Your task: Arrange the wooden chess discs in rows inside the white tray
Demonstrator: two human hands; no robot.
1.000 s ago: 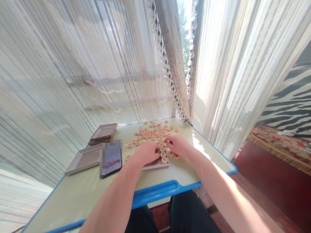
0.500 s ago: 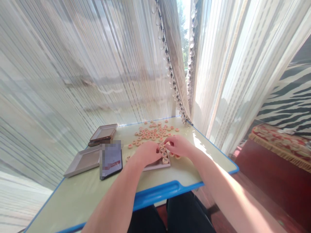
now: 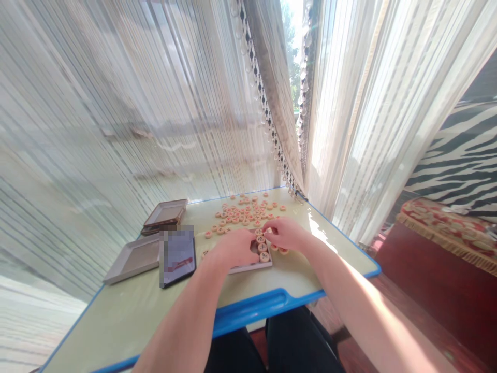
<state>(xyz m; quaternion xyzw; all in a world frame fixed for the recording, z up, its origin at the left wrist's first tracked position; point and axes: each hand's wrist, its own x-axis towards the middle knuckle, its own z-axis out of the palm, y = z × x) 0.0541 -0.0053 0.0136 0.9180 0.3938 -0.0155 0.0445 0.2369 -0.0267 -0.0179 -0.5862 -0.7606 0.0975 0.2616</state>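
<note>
A shallow grey tray lies on the pale green table in front of me, with a column of round wooden game discs along its right side. My left hand rests palm down over the tray, its fingers curled beside the discs. My right hand sits at the tray's far right corner, fingertips pinched on a disc. Many loose discs lie scattered on the table beyond both hands.
A dark phone lies left of the tray, with an empty grey tray beside it and a brown tin behind. Sheer curtains hang close around the table. The table has a blue rim. A red patterned rug lies to the right.
Both hands stay on the tray and its discs, with only slight finger shifts. The head camera has moved a little.
</note>
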